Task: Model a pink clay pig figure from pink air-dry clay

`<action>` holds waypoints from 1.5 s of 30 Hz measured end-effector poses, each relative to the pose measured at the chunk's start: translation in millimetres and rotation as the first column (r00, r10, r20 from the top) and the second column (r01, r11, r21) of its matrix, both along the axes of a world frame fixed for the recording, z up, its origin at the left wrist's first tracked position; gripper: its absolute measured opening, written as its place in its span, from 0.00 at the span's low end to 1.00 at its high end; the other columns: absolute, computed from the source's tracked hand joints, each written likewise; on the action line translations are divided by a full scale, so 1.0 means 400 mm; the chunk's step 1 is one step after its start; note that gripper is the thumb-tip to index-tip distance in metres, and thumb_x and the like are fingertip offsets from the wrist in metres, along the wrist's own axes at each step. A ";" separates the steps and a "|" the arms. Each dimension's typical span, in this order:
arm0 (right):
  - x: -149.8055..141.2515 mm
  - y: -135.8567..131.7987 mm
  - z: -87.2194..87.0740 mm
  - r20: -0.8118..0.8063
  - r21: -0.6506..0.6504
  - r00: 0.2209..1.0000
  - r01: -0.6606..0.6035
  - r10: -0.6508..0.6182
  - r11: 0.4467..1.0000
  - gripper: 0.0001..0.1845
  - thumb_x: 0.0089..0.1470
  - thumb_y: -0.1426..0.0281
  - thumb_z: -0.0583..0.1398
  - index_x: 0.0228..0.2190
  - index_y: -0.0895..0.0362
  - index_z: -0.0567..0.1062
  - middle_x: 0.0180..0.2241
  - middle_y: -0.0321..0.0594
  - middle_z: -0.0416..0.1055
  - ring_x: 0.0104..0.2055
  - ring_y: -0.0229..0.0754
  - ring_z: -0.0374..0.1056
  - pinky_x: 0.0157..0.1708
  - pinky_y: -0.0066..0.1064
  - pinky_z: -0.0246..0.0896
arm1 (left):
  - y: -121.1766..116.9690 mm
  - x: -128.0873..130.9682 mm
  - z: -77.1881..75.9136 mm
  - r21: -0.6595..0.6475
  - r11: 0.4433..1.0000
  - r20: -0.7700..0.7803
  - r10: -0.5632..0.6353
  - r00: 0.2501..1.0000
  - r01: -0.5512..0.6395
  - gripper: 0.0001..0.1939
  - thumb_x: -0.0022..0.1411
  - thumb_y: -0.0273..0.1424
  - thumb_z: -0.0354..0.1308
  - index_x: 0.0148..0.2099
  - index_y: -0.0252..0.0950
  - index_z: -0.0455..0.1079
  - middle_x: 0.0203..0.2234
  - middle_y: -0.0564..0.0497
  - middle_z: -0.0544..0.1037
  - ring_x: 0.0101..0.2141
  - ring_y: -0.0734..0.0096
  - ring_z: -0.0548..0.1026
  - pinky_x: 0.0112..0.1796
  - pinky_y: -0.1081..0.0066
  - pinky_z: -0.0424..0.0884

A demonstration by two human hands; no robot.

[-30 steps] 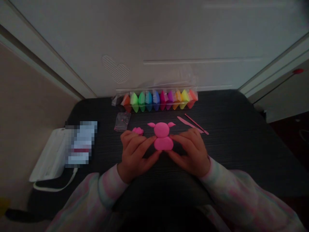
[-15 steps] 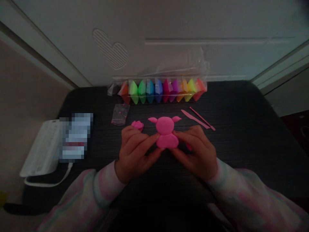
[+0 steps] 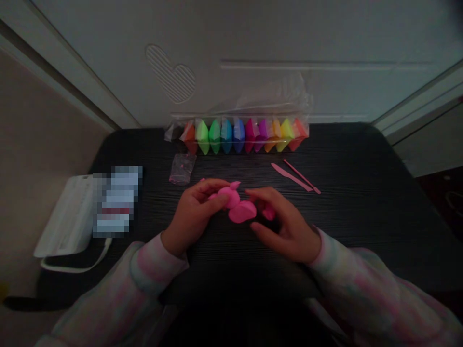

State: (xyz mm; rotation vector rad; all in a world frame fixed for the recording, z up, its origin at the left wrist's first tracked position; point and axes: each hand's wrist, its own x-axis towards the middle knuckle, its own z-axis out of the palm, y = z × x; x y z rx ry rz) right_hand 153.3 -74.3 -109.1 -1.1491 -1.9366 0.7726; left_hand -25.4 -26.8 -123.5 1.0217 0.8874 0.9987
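My left hand [image 3: 193,212] is closed on a pink clay figure [image 3: 243,211], its thumb across the round head. The figure is tilted, with the head toward my left hand, the wider body toward the right, and a pointed ear sticking up. My right hand [image 3: 285,221] is just right of the body, thumb and index finger apart and not touching it. A small pink clay piece [image 3: 268,212] shows by its curled fingers; whether they touch it I cannot tell. A bit of pink shows behind my left hand.
At the back of the dark table [image 3: 347,168] lies a clear bag with a row of coloured clay packs [image 3: 238,137]. A small clear packet [image 3: 183,168] is nearer. Right are a pink clay knife [image 3: 291,177] and a thin pink stick tool [image 3: 300,174]. Left lie a blurred-out phone [image 3: 117,202], cable and white box [image 3: 65,217].
The clay figure has tipped from upright to lying sideways and shifted left. My right hand has let go of it, and my left thumb now lies over the head.
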 end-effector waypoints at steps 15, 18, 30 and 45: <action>-0.025 0.018 -0.007 -0.180 -0.361 0.948 0.184 -0.262 0.914 0.06 0.48 0.67 0.58 0.30 0.56 0.71 0.25 0.33 0.70 0.26 0.33 0.63 0.25 0.25 0.58 | -0.002 0.005 -0.014 0.105 0.991 -0.225 -0.057 0.973 0.082 0.14 0.49 0.34 0.62 0.41 0.40 0.73 0.34 0.51 0.78 0.36 0.68 0.75 0.39 0.66 0.70; -0.022 0.020 -0.012 -0.135 -0.332 0.961 0.185 -0.240 0.925 0.07 0.48 0.67 0.59 0.30 0.57 0.72 0.25 0.32 0.69 0.25 0.32 0.62 0.25 0.24 0.57 | 0.000 0.006 -0.010 0.114 0.990 -0.249 -0.049 0.967 0.080 0.13 0.49 0.33 0.62 0.40 0.41 0.73 0.34 0.52 0.78 0.36 0.70 0.74 0.39 0.68 0.69; -0.017 0.022 -0.012 -0.045 -0.261 0.982 0.166 -0.184 0.951 0.07 0.50 0.66 0.58 0.30 0.56 0.72 0.26 0.34 0.69 0.27 0.34 0.63 0.27 0.26 0.58 | -0.006 0.020 -0.014 0.029 0.997 -0.186 -0.071 0.980 0.077 0.14 0.49 0.34 0.62 0.41 0.41 0.73 0.35 0.52 0.78 0.36 0.70 0.74 0.39 0.69 0.69; -0.019 0.025 -0.019 -0.163 -0.401 0.969 0.110 -0.189 0.909 0.09 0.48 0.66 0.59 0.32 0.57 0.71 0.28 0.34 0.71 0.29 0.34 0.65 0.28 0.27 0.59 | -0.007 0.028 -0.013 -0.125 0.990 0.028 -0.057 0.998 0.060 0.09 0.50 0.30 0.61 0.37 0.40 0.73 0.28 0.57 0.76 0.28 0.80 0.71 0.32 0.77 0.67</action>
